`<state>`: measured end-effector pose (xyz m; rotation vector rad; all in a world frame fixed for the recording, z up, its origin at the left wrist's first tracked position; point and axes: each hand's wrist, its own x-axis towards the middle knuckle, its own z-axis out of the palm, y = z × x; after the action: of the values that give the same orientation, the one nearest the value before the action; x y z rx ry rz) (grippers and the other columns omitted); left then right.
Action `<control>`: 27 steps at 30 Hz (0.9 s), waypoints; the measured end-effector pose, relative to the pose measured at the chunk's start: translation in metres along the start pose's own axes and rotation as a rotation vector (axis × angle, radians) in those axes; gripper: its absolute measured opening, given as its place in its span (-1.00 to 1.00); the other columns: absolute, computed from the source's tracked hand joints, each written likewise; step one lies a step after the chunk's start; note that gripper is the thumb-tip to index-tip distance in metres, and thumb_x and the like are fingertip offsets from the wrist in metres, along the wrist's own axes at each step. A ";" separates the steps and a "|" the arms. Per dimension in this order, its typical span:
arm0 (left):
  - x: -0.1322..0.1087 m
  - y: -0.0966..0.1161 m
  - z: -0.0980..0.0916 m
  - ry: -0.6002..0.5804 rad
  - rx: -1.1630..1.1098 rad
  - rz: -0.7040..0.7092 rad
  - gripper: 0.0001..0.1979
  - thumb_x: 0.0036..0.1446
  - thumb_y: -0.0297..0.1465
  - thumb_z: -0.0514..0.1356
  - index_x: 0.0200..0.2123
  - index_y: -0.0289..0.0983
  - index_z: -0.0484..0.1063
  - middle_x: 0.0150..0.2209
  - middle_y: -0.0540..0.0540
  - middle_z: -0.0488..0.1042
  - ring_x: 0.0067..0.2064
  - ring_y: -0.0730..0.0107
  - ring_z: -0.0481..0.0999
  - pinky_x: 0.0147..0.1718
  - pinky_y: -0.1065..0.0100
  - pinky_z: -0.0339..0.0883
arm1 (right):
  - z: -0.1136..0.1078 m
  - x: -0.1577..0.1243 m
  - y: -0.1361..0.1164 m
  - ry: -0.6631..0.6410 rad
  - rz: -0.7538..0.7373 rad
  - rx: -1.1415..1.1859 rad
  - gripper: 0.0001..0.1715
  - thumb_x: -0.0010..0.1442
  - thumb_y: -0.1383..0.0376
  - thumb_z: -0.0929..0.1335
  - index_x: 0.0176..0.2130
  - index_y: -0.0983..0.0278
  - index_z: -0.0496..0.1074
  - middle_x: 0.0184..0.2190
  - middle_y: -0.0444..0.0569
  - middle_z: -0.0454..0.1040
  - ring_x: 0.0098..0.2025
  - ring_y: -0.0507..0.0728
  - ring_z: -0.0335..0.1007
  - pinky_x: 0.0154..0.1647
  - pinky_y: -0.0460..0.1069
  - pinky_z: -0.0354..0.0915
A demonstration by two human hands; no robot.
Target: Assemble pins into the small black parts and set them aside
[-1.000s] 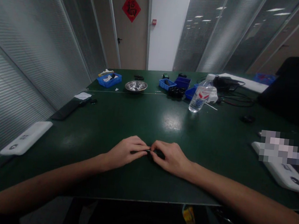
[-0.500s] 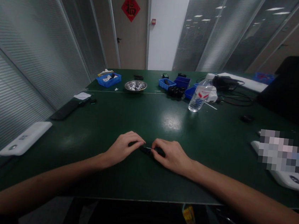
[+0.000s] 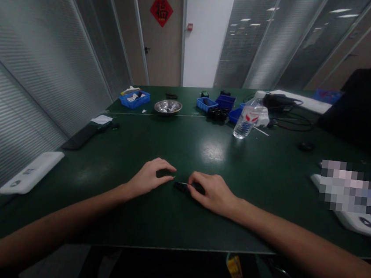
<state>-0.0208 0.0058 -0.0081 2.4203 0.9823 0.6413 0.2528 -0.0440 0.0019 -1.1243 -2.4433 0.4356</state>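
Observation:
Both my hands rest on the dark green table [image 3: 254, 181] near its front edge. My right hand [image 3: 211, 192] has its fingers curled round a small dark part [image 3: 182, 185] with a thin light tip that pokes out to the left. My left hand [image 3: 150, 177] sits a short gap to the left of it, thumb and fingers pinched together; whether anything is in the pinch is too dark to make out.
At the far side stand blue bins [image 3: 135, 99], a metal bowl [image 3: 168, 106], more blue bins [image 3: 220, 104] and a water bottle [image 3: 247, 118]. White devices lie at the left [image 3: 31, 171] and right [image 3: 359, 221] edges. Black cables [image 3: 287, 114] lie at the back right.
My hands were touching at the fingertips over the small part. The left hand has since drawn away to the left, leaving the part in my right hand.

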 end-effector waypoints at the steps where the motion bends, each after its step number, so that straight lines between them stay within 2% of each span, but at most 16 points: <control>1: -0.001 -0.001 0.000 0.006 0.002 -0.027 -0.71 0.31 -0.35 0.23 0.09 -0.14 0.50 0.02 -0.08 0.54 0.02 0.24 0.49 -0.04 0.22 0.43 | 0.000 0.000 0.000 0.003 0.005 -0.001 -0.88 0.36 0.23 0.31 -0.12 0.21 0.39 -0.29 -0.12 0.51 -0.39 0.03 0.37 -0.36 -0.07 0.13; 3: -0.002 -0.004 -0.001 0.024 0.048 -0.046 -0.62 0.33 -0.41 0.16 0.19 -0.14 0.42 0.12 -0.10 0.48 0.12 0.23 0.45 0.05 0.18 0.41 | 0.000 0.000 0.001 0.016 0.020 -0.002 -0.88 0.37 0.22 0.31 -0.12 0.21 0.38 -0.29 -0.12 0.51 -0.40 0.03 0.36 -0.37 -0.07 0.12; 5: -0.004 -0.009 -0.001 0.037 0.147 -0.021 -0.56 0.34 -0.47 0.11 0.25 -0.16 0.37 0.24 -0.12 0.39 0.26 0.18 0.33 0.23 0.08 0.27 | -0.001 0.000 0.002 0.039 0.038 -0.004 -0.87 0.38 0.22 0.30 -0.12 0.21 0.38 -0.29 -0.12 0.50 -0.41 0.02 0.34 -0.38 -0.07 0.12; 7: -0.005 -0.015 -0.001 0.020 0.242 0.004 -0.55 0.36 -0.46 0.08 0.28 -0.17 0.35 0.30 -0.13 0.32 0.34 0.14 0.24 0.32 0.00 0.13 | -0.001 0.001 0.003 0.067 0.055 -0.009 -0.87 0.38 0.22 0.30 -0.12 0.21 0.39 -0.28 -0.11 0.50 -0.39 0.03 0.34 -0.37 -0.06 0.14; 12: -0.006 -0.022 0.001 -0.013 0.306 0.028 -0.57 0.42 -0.40 0.02 0.30 -0.20 0.33 0.31 -0.16 0.30 0.34 0.14 0.25 0.31 -0.03 0.13 | -0.002 0.003 0.004 0.090 0.074 -0.009 -0.89 0.36 0.24 0.32 -0.13 0.21 0.40 -0.23 -0.08 0.49 -0.33 0.06 0.37 -0.30 -0.04 0.20; 17: -0.006 -0.022 0.001 -0.014 0.311 0.033 -0.57 0.41 -0.41 0.04 0.30 -0.20 0.33 0.31 -0.18 0.30 0.33 0.12 0.26 0.30 -0.07 0.14 | -0.002 0.003 0.006 0.093 0.078 0.010 -0.89 0.35 0.25 0.32 -0.14 0.21 0.41 -0.25 -0.08 0.48 -0.35 0.05 0.35 -0.32 -0.04 0.19; 21: -0.005 -0.013 -0.002 0.016 0.248 0.050 -0.59 0.39 -0.44 0.06 0.26 -0.19 0.37 0.27 -0.18 0.34 0.30 0.13 0.29 0.26 -0.05 0.20 | -0.002 0.002 0.007 0.097 0.085 0.015 -0.89 0.35 0.24 0.32 -0.14 0.22 0.40 -0.25 -0.08 0.48 -0.36 0.05 0.33 -0.34 -0.05 0.18; 24: -0.005 0.002 -0.004 0.048 0.159 0.134 -0.63 0.38 -0.44 0.09 0.21 -0.19 0.41 0.23 -0.17 0.37 0.29 0.15 0.29 0.26 0.00 0.22 | -0.001 0.002 0.007 0.097 0.086 0.017 -0.89 0.35 0.25 0.33 -0.14 0.22 0.40 -0.26 -0.09 0.48 -0.35 0.05 0.33 -0.32 -0.05 0.19; 27: -0.007 0.016 -0.001 -0.015 0.094 0.227 -0.62 0.37 -0.38 0.15 0.22 -0.17 0.39 0.23 -0.18 0.38 0.31 0.15 0.27 0.28 0.01 0.20 | 0.000 0.003 0.008 0.101 0.085 0.018 -0.89 0.35 0.25 0.33 -0.14 0.22 0.41 -0.26 -0.10 0.48 -0.35 0.05 0.34 -0.32 -0.05 0.18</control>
<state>-0.0178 -0.0094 0.0002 2.6405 0.7535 0.6661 0.2564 -0.0367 -0.0006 -1.2155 -2.3074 0.4150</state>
